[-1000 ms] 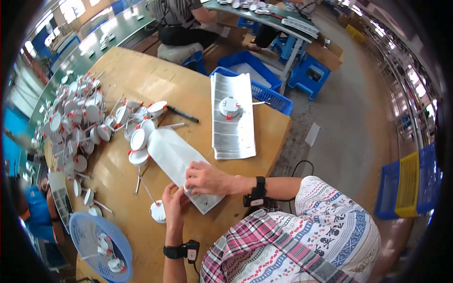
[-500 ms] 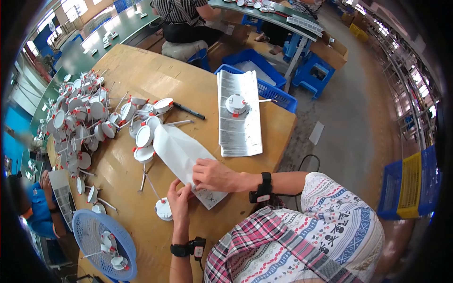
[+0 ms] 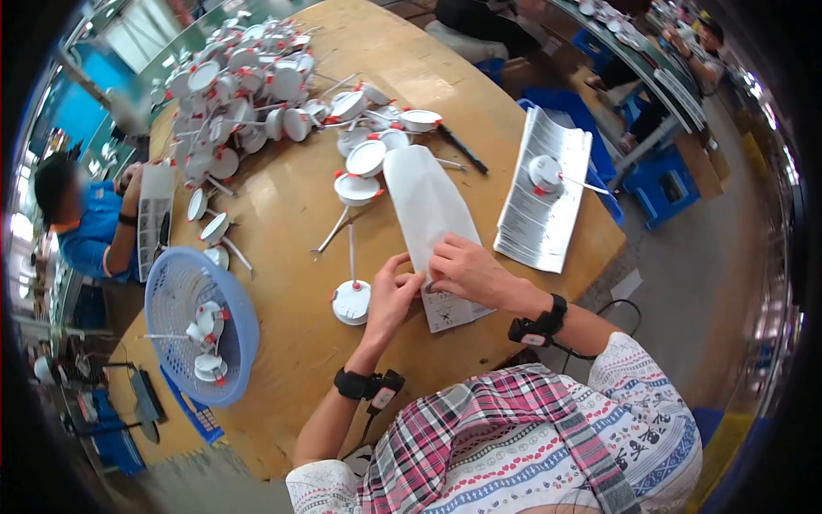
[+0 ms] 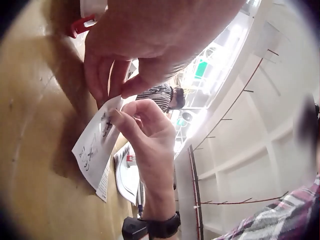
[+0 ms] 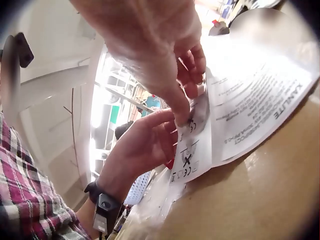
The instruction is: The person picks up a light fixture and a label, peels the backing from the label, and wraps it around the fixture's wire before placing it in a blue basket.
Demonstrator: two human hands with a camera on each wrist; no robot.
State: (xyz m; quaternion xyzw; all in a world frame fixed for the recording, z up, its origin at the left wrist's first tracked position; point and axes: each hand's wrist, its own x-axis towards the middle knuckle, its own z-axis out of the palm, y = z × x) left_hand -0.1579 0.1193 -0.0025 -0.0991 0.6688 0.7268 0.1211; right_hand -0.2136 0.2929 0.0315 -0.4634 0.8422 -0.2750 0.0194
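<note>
A long white plastic bag (image 3: 424,206) with black print at its near end lies flat on the wooden table (image 3: 282,223). Both hands work at that printed end. My left hand (image 3: 408,276) pinches the bag's left edge between thumb and fingers (image 4: 111,80). My right hand (image 3: 438,267) pinches the same end from the right with curled fingers (image 5: 187,102). The printed corner of the bag (image 4: 95,145) is lifted a little off the wood. A round white lamp (image 3: 351,301) with red clips and a wire lies just left of my left hand.
A big pile of white lamps (image 3: 248,86) fills the far left. A blue basket (image 3: 175,295) with a few lamps sits near left. A stack of printed bags (image 3: 541,214) with a lamp on top lies right. A black pen (image 3: 462,148) lies beyond the bag. A person in blue (image 3: 90,227) sits left.
The head view has swung, so the table appears turned. Both hands stay at the bag's printed end; the left fingers have come up beside the right fingers on the edge.
</note>
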